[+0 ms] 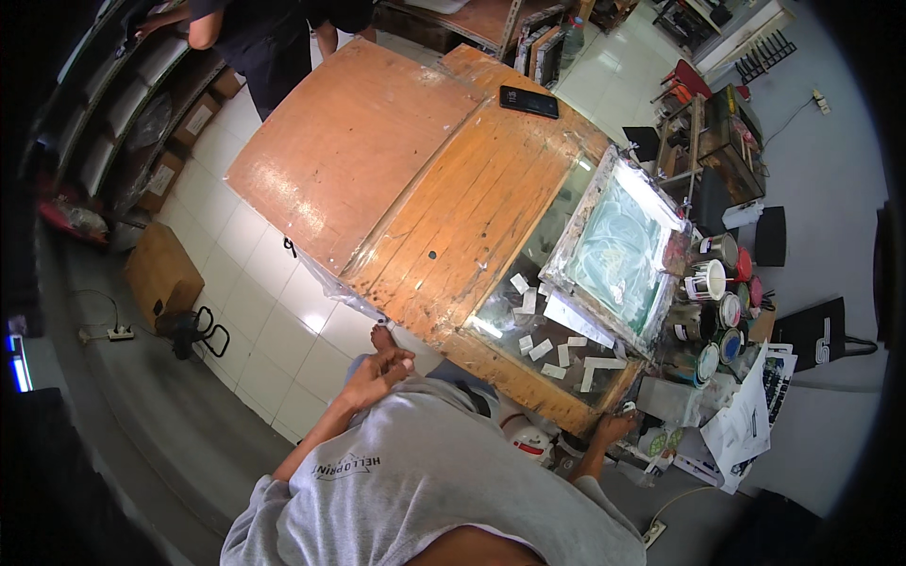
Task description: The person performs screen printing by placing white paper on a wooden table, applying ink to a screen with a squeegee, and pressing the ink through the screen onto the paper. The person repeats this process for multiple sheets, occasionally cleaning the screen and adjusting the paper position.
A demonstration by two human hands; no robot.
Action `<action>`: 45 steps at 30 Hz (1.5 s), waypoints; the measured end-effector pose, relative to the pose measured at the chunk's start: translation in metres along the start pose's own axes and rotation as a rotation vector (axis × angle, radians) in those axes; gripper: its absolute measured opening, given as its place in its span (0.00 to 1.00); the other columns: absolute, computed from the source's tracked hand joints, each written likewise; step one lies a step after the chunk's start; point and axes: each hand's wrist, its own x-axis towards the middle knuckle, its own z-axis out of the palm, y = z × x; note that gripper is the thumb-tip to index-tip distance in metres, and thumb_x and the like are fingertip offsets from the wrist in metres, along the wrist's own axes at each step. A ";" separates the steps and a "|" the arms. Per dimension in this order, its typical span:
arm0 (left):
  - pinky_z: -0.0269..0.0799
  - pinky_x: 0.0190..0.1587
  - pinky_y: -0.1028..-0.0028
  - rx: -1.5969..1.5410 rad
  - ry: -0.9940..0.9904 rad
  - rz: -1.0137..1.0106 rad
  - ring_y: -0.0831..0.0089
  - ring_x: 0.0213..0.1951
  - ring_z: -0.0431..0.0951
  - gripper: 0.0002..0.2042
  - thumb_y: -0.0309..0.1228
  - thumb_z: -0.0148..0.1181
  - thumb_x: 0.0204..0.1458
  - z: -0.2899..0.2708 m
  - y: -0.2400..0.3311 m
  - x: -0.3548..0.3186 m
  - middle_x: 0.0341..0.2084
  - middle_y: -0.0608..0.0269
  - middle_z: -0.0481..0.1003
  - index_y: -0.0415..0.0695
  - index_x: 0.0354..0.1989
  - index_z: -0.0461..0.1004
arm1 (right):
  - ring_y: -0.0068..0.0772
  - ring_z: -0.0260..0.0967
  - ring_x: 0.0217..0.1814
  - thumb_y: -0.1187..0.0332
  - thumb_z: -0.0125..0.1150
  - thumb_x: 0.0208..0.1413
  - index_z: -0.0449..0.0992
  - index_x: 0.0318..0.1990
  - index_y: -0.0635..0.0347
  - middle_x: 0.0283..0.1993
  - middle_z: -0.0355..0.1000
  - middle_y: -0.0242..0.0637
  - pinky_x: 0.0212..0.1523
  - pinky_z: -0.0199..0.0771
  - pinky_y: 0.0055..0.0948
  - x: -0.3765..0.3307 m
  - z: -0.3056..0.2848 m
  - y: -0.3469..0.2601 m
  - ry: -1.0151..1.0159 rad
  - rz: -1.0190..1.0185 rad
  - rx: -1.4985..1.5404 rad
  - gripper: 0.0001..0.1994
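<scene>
My left hand (375, 379) is held in front of my shirt, off the near edge of the wooden table (444, 217). Its fingers are curled together, and whatever they might hold is hidden. At the table's near right corner is my right hand (613, 430), fingers closed beside a small white object (629, 407) too small to name. A framed printing screen (618, 245) with pale green mesh lies tilted over the glass panel (500, 316) set in the table. Several white strips (563, 355) are scattered on the glass, and a white sheet (578, 319) sticks out under the frame.
A phone (528, 102) lies on the table's far side. Paint cans (706, 280) and papers (741, 429) crowd the right. Shelves (123, 123) line the left, with a cardboard box (162, 274) on the floor. Another person (260, 52) stands at the far left; someone else is partly visible beside them.
</scene>
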 end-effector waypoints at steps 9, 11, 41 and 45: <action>0.72 0.45 0.70 0.073 0.024 -0.116 0.71 0.39 0.77 0.20 0.44 0.59 0.62 0.052 -0.002 0.027 0.36 0.58 0.79 0.37 0.51 0.78 | 0.42 0.62 0.20 0.63 0.66 0.54 0.71 0.23 0.65 0.19 0.68 0.42 0.28 0.66 0.42 0.020 -0.019 0.018 0.118 0.144 0.456 0.15; 0.72 0.44 0.70 0.078 -0.045 -0.135 0.71 0.39 0.77 0.20 0.43 0.60 0.63 0.076 -0.001 0.035 0.35 0.58 0.79 0.38 0.51 0.78 | 0.44 0.65 0.21 0.62 0.65 0.55 0.71 0.25 0.65 0.20 0.69 0.44 0.29 0.66 0.43 0.025 -0.015 0.016 0.129 0.169 0.415 0.16; 0.71 0.56 0.65 0.108 -0.442 0.156 0.66 0.50 0.78 0.18 0.45 0.58 0.63 0.023 -0.036 0.035 0.46 0.58 0.81 0.44 0.52 0.79 | 0.60 0.75 0.47 0.66 0.63 0.57 0.73 0.57 0.69 0.45 0.75 0.58 0.50 0.74 0.51 -0.007 0.010 0.003 0.181 0.152 0.062 0.23; 0.72 0.55 0.69 0.017 -0.388 0.199 0.70 0.49 0.79 0.13 0.35 0.61 0.62 -0.036 -0.067 -0.001 0.45 0.62 0.81 0.43 0.50 0.80 | 0.62 0.74 0.50 0.69 0.64 0.55 0.66 0.66 0.69 0.49 0.74 0.59 0.55 0.74 0.51 -0.005 -0.004 -0.021 0.278 0.214 0.201 0.31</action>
